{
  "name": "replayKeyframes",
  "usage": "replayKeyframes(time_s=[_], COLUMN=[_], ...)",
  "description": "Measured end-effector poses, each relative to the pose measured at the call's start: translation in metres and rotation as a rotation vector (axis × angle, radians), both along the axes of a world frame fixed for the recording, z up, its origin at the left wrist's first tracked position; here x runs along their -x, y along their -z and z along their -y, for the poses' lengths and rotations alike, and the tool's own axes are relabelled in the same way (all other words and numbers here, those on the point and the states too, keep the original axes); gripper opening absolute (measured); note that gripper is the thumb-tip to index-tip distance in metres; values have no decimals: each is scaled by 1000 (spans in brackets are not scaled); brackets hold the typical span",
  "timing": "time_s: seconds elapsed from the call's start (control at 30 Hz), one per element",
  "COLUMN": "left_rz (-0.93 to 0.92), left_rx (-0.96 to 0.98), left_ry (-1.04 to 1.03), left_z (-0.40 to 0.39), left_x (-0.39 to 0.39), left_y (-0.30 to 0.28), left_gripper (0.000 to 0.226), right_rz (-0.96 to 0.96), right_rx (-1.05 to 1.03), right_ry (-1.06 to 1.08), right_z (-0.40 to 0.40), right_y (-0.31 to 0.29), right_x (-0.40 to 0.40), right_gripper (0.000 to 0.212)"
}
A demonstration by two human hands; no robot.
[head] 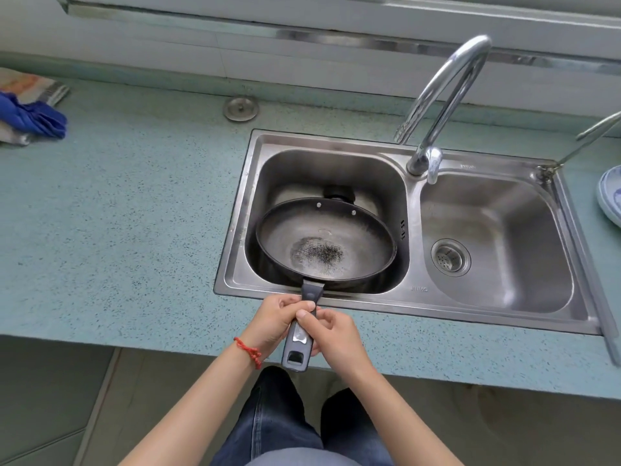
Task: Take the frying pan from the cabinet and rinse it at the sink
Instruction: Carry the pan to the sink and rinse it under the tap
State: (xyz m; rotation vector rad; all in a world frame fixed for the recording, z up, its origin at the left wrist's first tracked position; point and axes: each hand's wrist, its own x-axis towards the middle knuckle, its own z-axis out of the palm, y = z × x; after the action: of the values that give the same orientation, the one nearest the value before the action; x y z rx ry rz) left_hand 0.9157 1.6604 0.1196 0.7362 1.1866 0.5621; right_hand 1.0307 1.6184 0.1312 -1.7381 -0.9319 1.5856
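Note:
A dark frying pan (324,243) with a worn, speckled middle sits in the left basin of the steel double sink (497,307). Its grey handle sticks out over the sink's front rim toward me. My left hand (274,319) grips the handle from the left, a red bead bracelet on its wrist. My right hand (331,331) grips the same handle from the right, thumb on top. The curved chrome tap (443,95) stands behind the divider, its spout end pointing toward the left basin. No water is visible.
The right basin holds only a drain strainer (450,258). A blue cloth (33,117) lies on the speckled teal counter (117,213) at far left. A round metal cap (241,109) sits behind the sink. A blue-white plate (611,196) is at the right edge.

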Motion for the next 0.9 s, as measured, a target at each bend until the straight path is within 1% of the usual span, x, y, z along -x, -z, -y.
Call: replayKeyframes(time_s=[0.07,0.17,0.23,0.3,0.43,0.47,0.53,0.57,0.63,0.7,0.8,0.9], left_rz=[-59,-88,-81,-88,-142,-151,-161,-161,-176,-198,-220,-238], left_rx=[-32,-20,-9,-1,-15,-15,0,9,9,7,16,20], left_ry=[-21,-81,-68,-65,-67,-71,-91,-103,-115,-113,-114,-93], left_z=[2,5,8,13,19,20,19,19,19,20,19,19], left_x=[2,8,13,17,16,14,9,7,3,1,1,1], left_y=[0,-3,-6,-12,-20,-22,-26,-28,-31,-33,-35,-36], left_gripper=[13,22,36,50,66,64,51,49,57,60,45,41], right_rz=[58,156,198,210,197,199,211,214,192,144,75,18], right_rx=[-3,-62,-110,-153,-222,-234,-246,-251,-256,-254,-274,-299], right_ry=[-42,15,71,129,306,351,432,463,509,526,559,556], right_z=[-5,-25,-46,-71,-126,-139,-160,-169,-185,-197,-204,-203], right_y=[0,8,14,19,18,18,19,20,22,24,29,35], right_x=[-17,-59,-89,-118,-163,-172,-186,-192,-200,-203,-205,-208], right_gripper=[24,17,11,10,22,26,33,37,40,37,32,28])
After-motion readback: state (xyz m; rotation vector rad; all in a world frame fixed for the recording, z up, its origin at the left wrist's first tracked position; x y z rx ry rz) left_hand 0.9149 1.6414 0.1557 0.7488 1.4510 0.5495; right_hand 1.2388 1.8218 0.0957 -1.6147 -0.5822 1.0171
